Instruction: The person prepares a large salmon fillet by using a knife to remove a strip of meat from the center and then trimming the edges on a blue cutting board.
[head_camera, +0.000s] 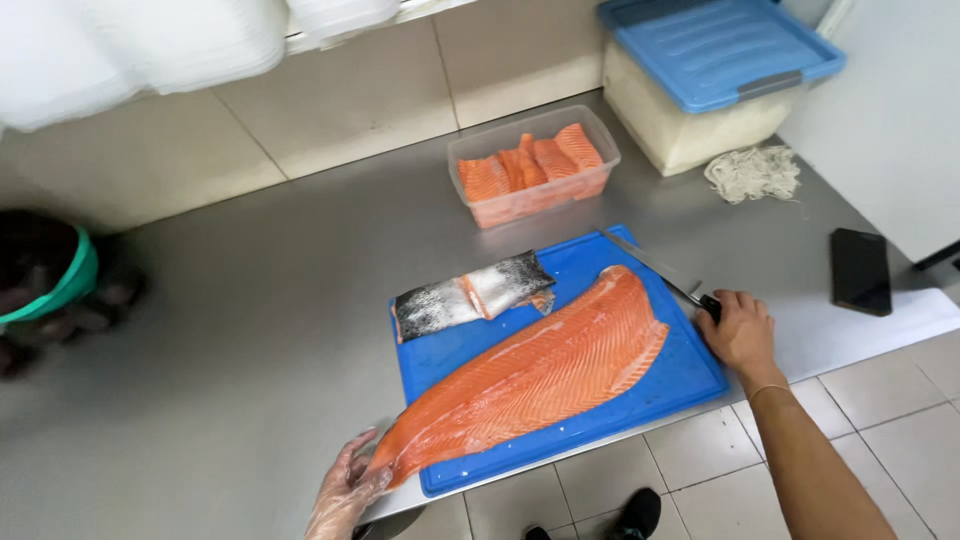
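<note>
We had the large orange salmon fillet (535, 375) lying flesh-up and diagonally across the blue plastic cutting board (680, 385), its thin tail end hanging past the board's near left corner at the edge of the grey steel surface (250, 330). Our left hand (345, 490), in a thin clear glove, had its fingers curled loosely against that tail tip, more touching than gripping. Our bare right hand (740, 330) had its fingers closed round the dark handle of the long narrow knife (655, 268), whose blade lay flat along the board's far right edge, pointing away from us. We judged the chief risk to be slippage: the wet tail could slide out from under the glove, and the overhanging end could drag the fillet off the board. The board's near edge appeared to jut over the lip of the surface, so pressure there might tip it. The bare hand on a wet handle could also lose purchase. A skin-on salmon piece (470, 295) sat just beside the fillet, in the way of a long stroke. Behind the board stood a clear plastic tub of cut salmon portions (530, 165), and a black phone (860, 270) lay to the right.
</note>
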